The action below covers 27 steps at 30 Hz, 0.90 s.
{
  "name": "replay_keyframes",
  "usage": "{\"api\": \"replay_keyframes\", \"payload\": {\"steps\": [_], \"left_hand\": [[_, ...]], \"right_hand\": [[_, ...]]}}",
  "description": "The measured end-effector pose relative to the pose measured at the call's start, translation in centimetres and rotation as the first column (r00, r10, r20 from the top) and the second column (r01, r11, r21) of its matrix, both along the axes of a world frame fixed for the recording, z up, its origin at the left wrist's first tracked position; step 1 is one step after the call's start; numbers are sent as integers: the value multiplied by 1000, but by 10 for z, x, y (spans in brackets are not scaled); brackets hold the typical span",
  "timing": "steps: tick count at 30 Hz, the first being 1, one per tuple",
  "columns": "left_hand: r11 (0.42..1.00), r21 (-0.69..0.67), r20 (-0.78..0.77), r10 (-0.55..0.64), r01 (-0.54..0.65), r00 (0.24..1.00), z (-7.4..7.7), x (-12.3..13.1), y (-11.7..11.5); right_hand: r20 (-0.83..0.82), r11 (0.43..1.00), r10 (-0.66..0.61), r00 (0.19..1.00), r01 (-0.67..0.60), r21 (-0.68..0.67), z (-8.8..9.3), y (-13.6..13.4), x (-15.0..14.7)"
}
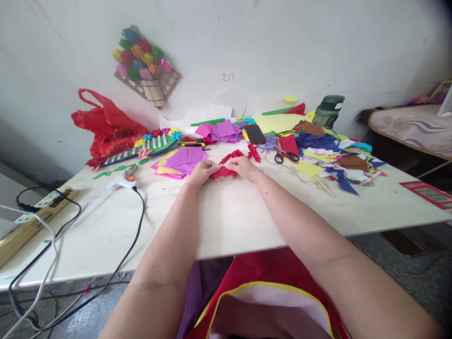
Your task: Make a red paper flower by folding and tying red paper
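Close together over the middle of the table [229, 221] are my left hand [204, 171] and my right hand [243, 166]. Both pinch a red crepe-paper-like piece [223, 173], one from each side, fingertips nearly meeting on its upper edge. My fingers cover part of it, so its full shape is hidden. More red strips [253, 153] lie just beyond my right hand. Beside my left hand is a stack of purple, pink and yellow sheets [185, 161].
A white glue gun [123, 182] with a black cord lies left. Scissors [285, 153], a phone [254, 134] and a heap of coloured scraps [346, 162] are right. Behind stand a red plastic bag [109, 125] and a dark green bottle [328, 112]. A power strip [38, 221] sits far left.
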<state>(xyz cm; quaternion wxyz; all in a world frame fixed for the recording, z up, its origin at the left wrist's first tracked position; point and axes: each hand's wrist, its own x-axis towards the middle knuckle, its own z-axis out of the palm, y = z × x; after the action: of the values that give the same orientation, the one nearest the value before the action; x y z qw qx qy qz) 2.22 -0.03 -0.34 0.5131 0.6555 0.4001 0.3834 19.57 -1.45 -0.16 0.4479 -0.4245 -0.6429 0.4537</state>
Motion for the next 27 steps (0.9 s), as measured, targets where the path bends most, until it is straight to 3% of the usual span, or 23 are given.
{"api": "replay_keyframes", "payload": {"steps": [9,20,27], "left_hand": [[999,33,-69,30,-28,997,-2,0,3],[997,64,-57,46,-42,997,0,-2,1],[999,46,-16,10,-9,1000,0,-1,1]], "right_hand": [[60,995,-83,995,85,-41,2,1,-1],[-95,993,-12,995,1,-119,3,0,3],[-39,985,-47,998,39,-171,5,-3,-2]]}}
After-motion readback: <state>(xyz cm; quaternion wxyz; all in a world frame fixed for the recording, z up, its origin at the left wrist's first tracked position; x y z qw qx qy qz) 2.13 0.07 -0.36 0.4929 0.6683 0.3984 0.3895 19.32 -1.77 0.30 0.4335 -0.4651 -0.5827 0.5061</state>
